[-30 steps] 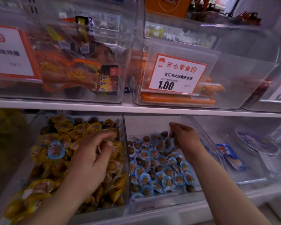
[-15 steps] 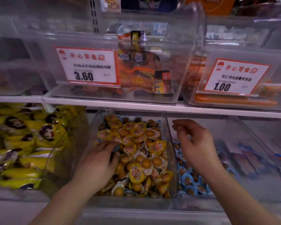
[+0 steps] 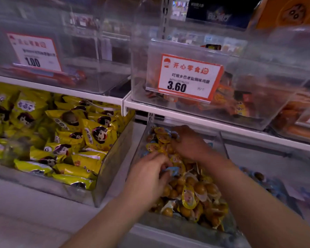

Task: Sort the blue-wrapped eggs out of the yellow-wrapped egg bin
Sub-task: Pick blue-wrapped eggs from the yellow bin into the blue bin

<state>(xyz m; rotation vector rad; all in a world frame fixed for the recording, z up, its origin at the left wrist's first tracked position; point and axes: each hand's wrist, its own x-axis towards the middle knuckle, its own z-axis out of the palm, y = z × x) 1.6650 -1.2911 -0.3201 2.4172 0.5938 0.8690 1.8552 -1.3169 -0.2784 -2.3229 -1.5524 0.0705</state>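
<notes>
While both hands work in it, the lower shelf point(image 3: 43, 208) carries clear bins side by side, w/ an upper shelf point(image 3: 186, 120) above holding more clear bins. Biggest on the lower level is the left bin point(image 3: 111, 163), packed w/ yellow snack packets point(image 3: 97, 133) showing a cartoon face. Just right of it sits the yellow-wrapped egg bin point(image 3: 141, 140), heaped w/ yellow-wrapped eggs point(image 3: 191, 196); a few blue lids show among them near the back. Further right, partly cut off & blurred, a bin of blue-wrapped eggs point(image 3: 261, 178). Above, a clear bin w/ orange packets carries a 3.60 price tag point(image 3: 188, 77); a 1.00 price tag point(image 3: 34, 51) sits on the upper-left bin.

Left hand point(image 3: 147, 178) is at the bin's front-left, fingers curled, pinching a blue-wrapped egg point(image 3: 172, 170) just above the yellow pile. Right hand point(image 3: 190, 144) reaches deeper toward the back, palm down on the eggs, fingers bent into the pile; can't tell if it has hold of anything.
</notes>
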